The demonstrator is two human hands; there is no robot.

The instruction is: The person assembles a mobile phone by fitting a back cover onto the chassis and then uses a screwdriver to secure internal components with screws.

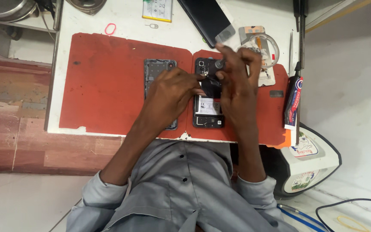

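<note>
Nearest the camera, the person's grey sleeves lead up to two hands working over an opened phone point(209, 107) that lies flat on a red mat point(104, 81) on the white table point(125, 17), close to the table's near edge. The phone is a black slab with its back off: a white-labelled battery fills the lower part, black shielding sits above it, and the camera cluster is at the far end. It looks light and stiff, but I judge it fragile in this state, with thin flex cables and small exposed parts, so it is best steadied by its long side rails rather than by pressing on the battery or the board. The left hand point(172, 92) rests over the phone's left edge, its fingers drawn together and touching the upper middle. The right hand point(237, 86) has its fingers pinched on a small screwdriver point(219, 63), the tip down near the camera end. Just left of the phone lies a dark grey back frame point(157, 68), partly under the left hand. Beyond, a clear tape roll point(266, 48), a black screen panel point(207, 19), a spare battery point(157, 9) and a pink ring point(110, 29) sit on the table; a glue tube point(293, 103) lies to the right.
</note>
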